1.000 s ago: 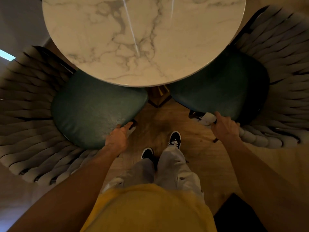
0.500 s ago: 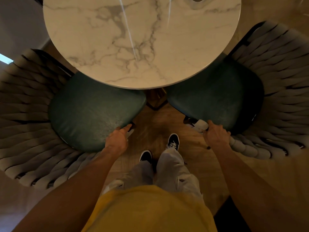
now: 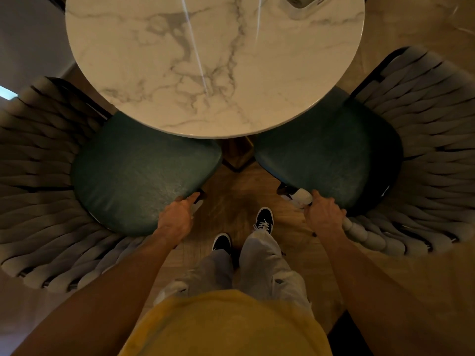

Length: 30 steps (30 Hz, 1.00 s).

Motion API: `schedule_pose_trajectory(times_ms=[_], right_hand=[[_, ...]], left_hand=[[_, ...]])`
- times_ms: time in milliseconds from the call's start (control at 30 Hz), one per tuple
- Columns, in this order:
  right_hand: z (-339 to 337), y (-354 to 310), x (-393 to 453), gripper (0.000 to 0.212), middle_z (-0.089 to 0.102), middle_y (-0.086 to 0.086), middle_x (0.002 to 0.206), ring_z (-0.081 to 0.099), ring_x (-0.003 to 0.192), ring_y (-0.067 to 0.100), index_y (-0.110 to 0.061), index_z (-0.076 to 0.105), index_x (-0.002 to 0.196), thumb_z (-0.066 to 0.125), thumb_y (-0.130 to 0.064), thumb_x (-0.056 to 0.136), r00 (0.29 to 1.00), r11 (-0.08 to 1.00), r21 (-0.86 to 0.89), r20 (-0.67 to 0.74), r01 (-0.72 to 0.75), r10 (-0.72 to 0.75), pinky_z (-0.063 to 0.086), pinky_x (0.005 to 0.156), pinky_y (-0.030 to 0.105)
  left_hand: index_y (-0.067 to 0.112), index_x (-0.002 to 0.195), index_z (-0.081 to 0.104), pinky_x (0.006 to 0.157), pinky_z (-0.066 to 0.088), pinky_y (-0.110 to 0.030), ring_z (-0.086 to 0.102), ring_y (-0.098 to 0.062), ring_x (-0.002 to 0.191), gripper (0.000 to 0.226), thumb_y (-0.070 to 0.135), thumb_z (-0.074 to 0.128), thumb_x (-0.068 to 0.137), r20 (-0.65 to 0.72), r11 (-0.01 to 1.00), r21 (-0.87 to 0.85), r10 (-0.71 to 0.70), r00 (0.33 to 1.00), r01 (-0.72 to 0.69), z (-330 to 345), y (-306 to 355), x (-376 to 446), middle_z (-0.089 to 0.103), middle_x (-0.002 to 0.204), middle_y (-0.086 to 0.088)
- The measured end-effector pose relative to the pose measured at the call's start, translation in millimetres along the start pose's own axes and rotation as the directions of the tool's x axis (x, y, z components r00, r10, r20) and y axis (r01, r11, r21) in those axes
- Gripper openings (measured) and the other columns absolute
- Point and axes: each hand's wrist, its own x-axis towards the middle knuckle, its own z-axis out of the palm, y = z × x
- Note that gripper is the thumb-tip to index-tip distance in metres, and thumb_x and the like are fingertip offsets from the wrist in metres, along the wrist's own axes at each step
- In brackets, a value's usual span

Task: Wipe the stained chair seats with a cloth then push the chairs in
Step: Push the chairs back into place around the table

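Two chairs with dark green seats and grey woven backs flank a round marble table (image 3: 213, 60). The left chair seat (image 3: 138, 181) and the right chair seat (image 3: 334, 155) are both partly tucked under the tabletop. My left hand (image 3: 177, 217) grips the left chair at its front corner, thumb on the seat edge. My right hand (image 3: 322, 214) holds the pale wrapped arm end of the right chair. A pale grey thing (image 3: 303, 1), cut off at the table's far edge, may be the cloth; I cannot tell.
My shoes (image 3: 263, 219) stand on the wooden floor between the chairs. The table's base (image 3: 237, 152) shows in the gap between the seats. The woven backs (image 3: 33, 163) (image 3: 431, 140) curve out wide on both sides. A wall runs at the far left.
Both chairs have slid closer to the table and to each other, with more of each seat under the tabletop. My hands kept their hold and moved forward with them.
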Motion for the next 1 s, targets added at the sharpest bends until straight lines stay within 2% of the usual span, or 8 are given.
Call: schedule_pose_trajectory(times_ms=[100, 200, 333, 400, 500, 667, 833, 1000], right_hand=[[0.3, 0.9, 1.4, 0.031, 0.051, 0.018, 0.118, 0.053, 0.109, 0.039, -0.022, 0.043, 0.124, 0.046, -0.033, 0.095, 1.000, 1.000, 0.011, -0.002, 0.004, -0.004, 0.034, 0.098, 0.054], [0.8, 1.1, 2.0, 0.031, 0.052, 0.018, 0.116, 0.054, 0.108, 0.039, -0.024, 0.044, 0.124, 0.046, -0.033, 0.094, 1.000, 1.000, 0.018, 0.000, 0.010, -0.010, 0.035, 0.097, 0.055], [-1.7, 0.2, 1.6, 0.034, 0.050, 0.018, 0.121, 0.051, 0.113, 0.040, -0.024, 0.042, 0.128, 0.043, -0.036, 0.096, 1.000, 1.000, 0.025, 0.027, -0.003, 0.003, 0.033, 0.100, 0.056], [-4.1, 3.5, 1.7, 0.045, 0.047, 0.020, 0.127, 0.047, 0.118, 0.041, -0.026, 0.036, 0.136, 0.045, -0.043, 0.095, 0.998, 0.999, 0.045, 0.060, 0.018, -0.021, 0.030, 0.103, 0.056], [-4.5, 14.4, 0.3, 0.058, 0.044, 0.018, 0.134, 0.044, 0.122, 0.040, -0.032, 0.024, 0.145, 0.046, -0.048, 0.094, 0.993, 0.991, 0.093, 0.063, 0.093, -0.099, 0.029, 0.104, 0.055], [-7.9, 16.0, -3.9, 0.050, 0.047, 0.016, 0.131, 0.048, 0.118, 0.038, -0.025, 0.032, 0.139, 0.041, -0.049, 0.096, 0.988, 0.987, 0.079, 0.061, 0.136, -0.141, 0.036, 0.101, 0.053], [-7.2, 13.8, -6.2, 0.052, 0.045, 0.017, 0.132, 0.047, 0.118, 0.040, -0.028, 0.024, 0.142, 0.033, -0.053, 0.097, 0.988, 0.991, 0.039, 0.089, 0.125, -0.128, 0.034, 0.100, 0.053], [-7.7, 12.9, -8.0, 0.052, 0.044, 0.017, 0.132, 0.047, 0.119, 0.040, -0.027, 0.024, 0.142, 0.032, -0.052, 0.097, 0.988, 0.991, 0.022, 0.079, 0.130, -0.131, 0.034, 0.100, 0.053]], left_hand=[[0.031, 0.151, 0.022, 0.093, 0.047, -0.043, 0.055, -0.029, 0.112, 0.066, 0.021, 0.054, 0.094, -0.007, 1.000, -0.016, -0.005, 1.000, 0.005, -1.3, -1.0, -0.2, 0.052, 0.129, -0.012], [0.022, 0.152, 0.021, 0.093, 0.049, -0.042, 0.056, -0.031, 0.112, 0.071, 0.019, 0.058, 0.092, -0.028, 0.992, -0.113, -0.051, 0.998, 0.047, -1.1, -1.8, -3.1, 0.054, 0.129, -0.015], [0.018, 0.146, 0.034, 0.095, 0.049, -0.045, 0.055, -0.033, 0.116, 0.067, 0.023, 0.065, 0.087, -0.049, 0.975, -0.215, -0.068, 0.996, 0.056, 3.3, -13.9, -9.8, 0.056, 0.129, -0.016], [0.019, 0.140, 0.039, 0.092, 0.050, -0.046, 0.057, -0.032, 0.113, 0.061, 0.027, 0.065, 0.086, -0.040, 0.974, -0.213, -0.089, 0.995, 0.078, 7.1, -20.6, -16.4, 0.058, 0.126, -0.014], [0.021, 0.141, 0.036, 0.089, 0.050, -0.047, 0.057, -0.034, 0.113, 0.057, 0.030, 0.061, 0.090, -0.021, 0.978, -0.166, -0.128, 0.991, 0.123, 10.5, -22.9, -23.2, 0.057, 0.126, -0.014], [0.022, 0.144, 0.033, 0.090, 0.048, -0.047, 0.055, -0.036, 0.115, 0.060, 0.029, 0.059, 0.090, -0.014, 0.978, -0.166, -0.134, 0.991, 0.130, 11.3, -22.4, -21.1, 0.055, 0.130, -0.016], [0.021, 0.141, 0.037, 0.087, 0.047, -0.044, 0.057, -0.035, 0.112, 0.054, 0.025, 0.057, 0.090, -0.034, 0.972, -0.203, -0.127, 0.991, 0.117, 12.6, -23.0, -18.5, 0.058, 0.127, -0.015], [0.021, 0.141, 0.037, 0.088, 0.047, -0.043, 0.057, -0.033, 0.113, 0.056, 0.025, 0.059, 0.090, -0.018, 0.974, -0.190, -0.131, 0.991, 0.125, 13.2, -22.0, -16.7, 0.058, 0.127, -0.014]])
